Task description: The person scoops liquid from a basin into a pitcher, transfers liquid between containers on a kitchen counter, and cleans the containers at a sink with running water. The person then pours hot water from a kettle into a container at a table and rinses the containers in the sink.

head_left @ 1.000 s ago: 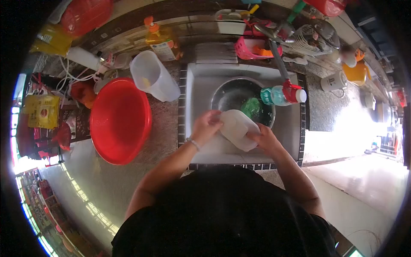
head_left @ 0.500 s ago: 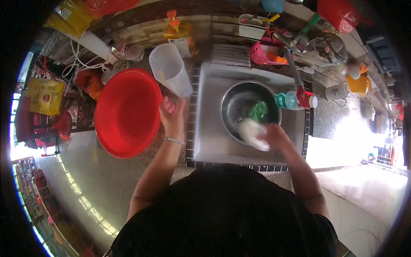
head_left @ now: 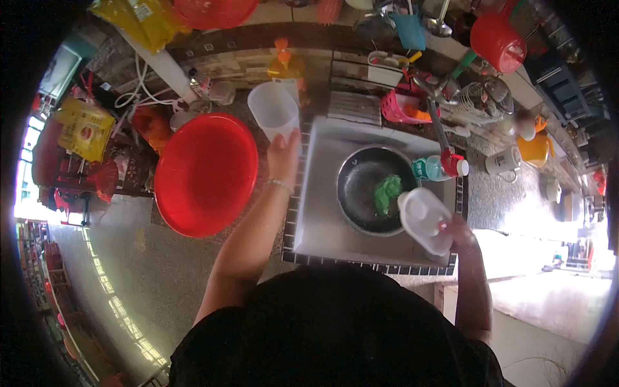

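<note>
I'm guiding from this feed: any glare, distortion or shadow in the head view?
Head view: glare washes out the area right of the sink, the right hand looking dark beside it; head view: wide-angle distortion curves straight edges, corners black.

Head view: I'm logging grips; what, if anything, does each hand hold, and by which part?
Right hand holds a white plastic lid by its right end. Left hand touches the translucent container near its base; grip unclear.
</note>
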Available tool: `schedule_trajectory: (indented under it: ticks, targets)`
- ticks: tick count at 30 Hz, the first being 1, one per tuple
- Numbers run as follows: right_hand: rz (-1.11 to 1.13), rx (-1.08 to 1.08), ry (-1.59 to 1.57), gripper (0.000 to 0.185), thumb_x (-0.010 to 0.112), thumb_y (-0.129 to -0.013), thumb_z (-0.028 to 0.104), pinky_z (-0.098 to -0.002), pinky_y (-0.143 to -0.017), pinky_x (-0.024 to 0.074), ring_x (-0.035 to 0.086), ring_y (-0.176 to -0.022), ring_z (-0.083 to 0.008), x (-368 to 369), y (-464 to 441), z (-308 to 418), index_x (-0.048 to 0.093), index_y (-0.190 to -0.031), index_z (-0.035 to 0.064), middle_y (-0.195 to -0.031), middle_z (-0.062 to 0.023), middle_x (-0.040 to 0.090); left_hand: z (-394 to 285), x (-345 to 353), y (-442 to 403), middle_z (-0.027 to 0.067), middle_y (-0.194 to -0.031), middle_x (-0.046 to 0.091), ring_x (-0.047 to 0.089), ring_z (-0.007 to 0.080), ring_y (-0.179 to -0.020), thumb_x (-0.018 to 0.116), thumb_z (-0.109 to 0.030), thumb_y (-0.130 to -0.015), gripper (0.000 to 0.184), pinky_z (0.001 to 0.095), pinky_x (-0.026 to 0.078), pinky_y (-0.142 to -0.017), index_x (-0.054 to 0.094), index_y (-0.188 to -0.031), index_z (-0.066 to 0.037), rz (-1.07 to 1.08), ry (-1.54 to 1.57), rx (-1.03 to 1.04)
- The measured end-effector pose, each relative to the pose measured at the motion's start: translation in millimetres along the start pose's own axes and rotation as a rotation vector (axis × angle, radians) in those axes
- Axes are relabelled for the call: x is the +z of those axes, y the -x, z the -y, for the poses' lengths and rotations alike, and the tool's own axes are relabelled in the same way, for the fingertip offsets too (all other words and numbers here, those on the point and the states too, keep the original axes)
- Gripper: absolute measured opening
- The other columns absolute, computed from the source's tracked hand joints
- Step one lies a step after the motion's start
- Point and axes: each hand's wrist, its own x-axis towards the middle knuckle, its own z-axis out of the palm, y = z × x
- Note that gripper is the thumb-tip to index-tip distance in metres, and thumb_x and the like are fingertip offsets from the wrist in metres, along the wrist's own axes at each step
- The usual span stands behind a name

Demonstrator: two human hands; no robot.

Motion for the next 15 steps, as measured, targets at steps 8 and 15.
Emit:
schedule_trajectory:
  ticks: [8, 15]
  targets:
    - [-0.221, 0.021, 0.963, 0.046, 0.071, -0.069, 0.033, -0.0382, -0.074, 0.0515, 0.067, -0.080, -0.0281, -80, 14, -80, 0.065, -0.098, -0.0023, -0.086, -0.0211, 0.066, -47, 11, 57, 0.0088, -0.069, 0.062, 0.060, 0.0200, -0.063, 0.053, -0.047, -0.089, 0.044, 0.0305, 0.045, -0.059, 0.062, -0.076, -0.006, 0.099, -0.600, 0.321]
    - [-0.157, -0.182, 0.708, 0.045, 0.077, -0.070, 0.022, -0.0334, -0.073, 0.0515, 0.064, -0.077, -0.0206, -126, 73, -30, 0.063, -0.104, -0.0036, -0.085, -0.0114, 0.067, -71, 104, 172, 0.0152, -0.082, 0.067, 0.065, 0.0295, -0.079, 0.055, -0.031, -0.084, 0.029, 0.0397, 0.050, -0.070, 0.070, -0.082, -0.006, 0.716, -1.604, 0.376]
